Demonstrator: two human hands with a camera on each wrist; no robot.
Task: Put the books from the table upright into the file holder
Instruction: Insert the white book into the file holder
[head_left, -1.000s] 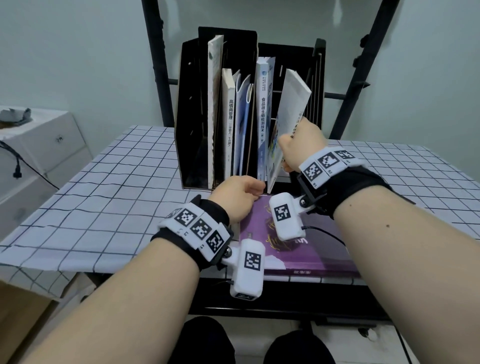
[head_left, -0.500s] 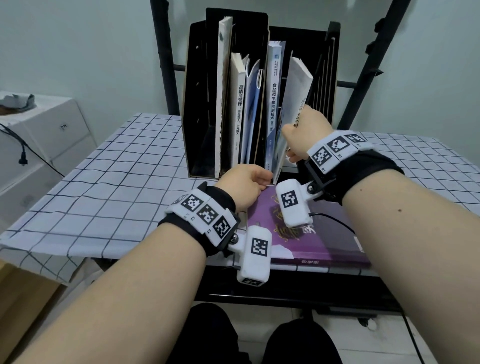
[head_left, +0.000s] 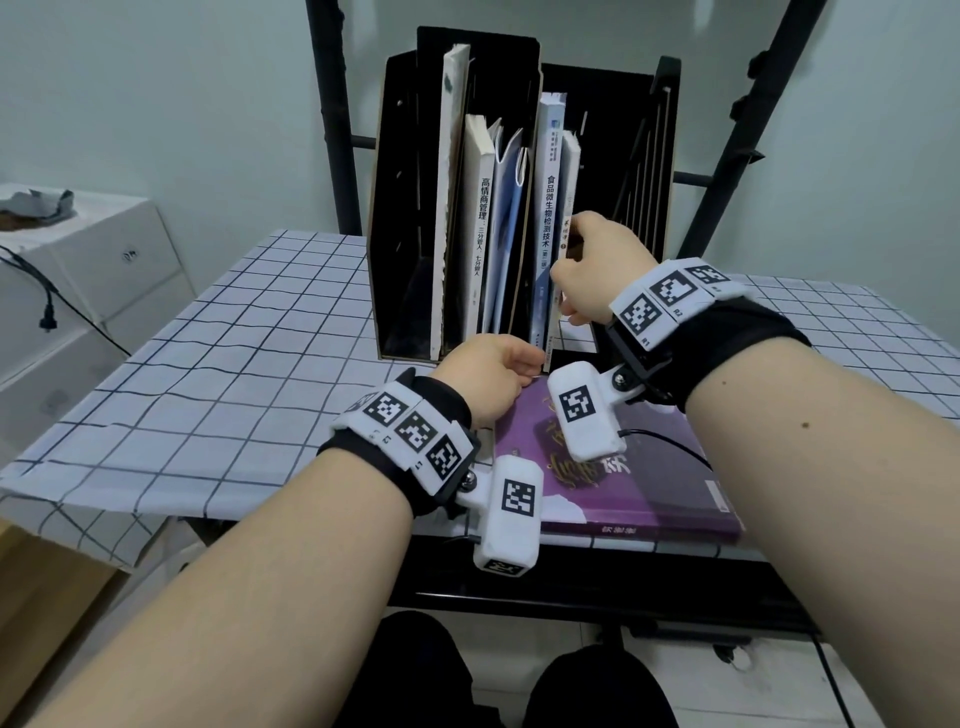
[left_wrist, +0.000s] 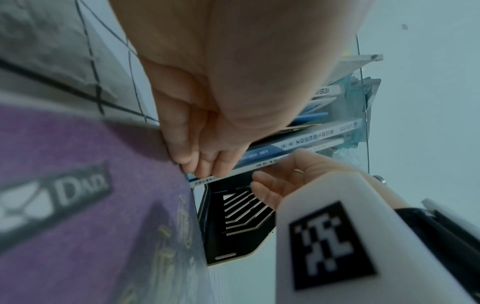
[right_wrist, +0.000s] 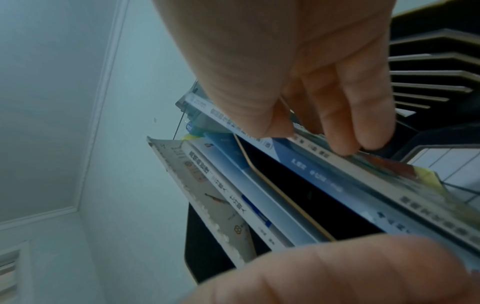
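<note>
Both hands work one thin white book (head_left: 570, 171) in the file holder (head_left: 400, 208) near the table's (head_left: 218, 332) far edge: the right hand (head_left: 597, 275) pinches its spine, seemingly to hold it vertical, while the left hand (head_left: 485, 379), fingers curled, touches its bottom corner, probably guiding it inward. One purple book (head_left: 649, 483) lies flat at the near edge, not yet shelved.

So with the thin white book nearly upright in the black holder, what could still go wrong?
The thin white-spined book has only the right hand and left hand steadying it; released early, it may tip into the open right side of the black file holder. The purple book overhangs the table edge and could get knocked.
</note>
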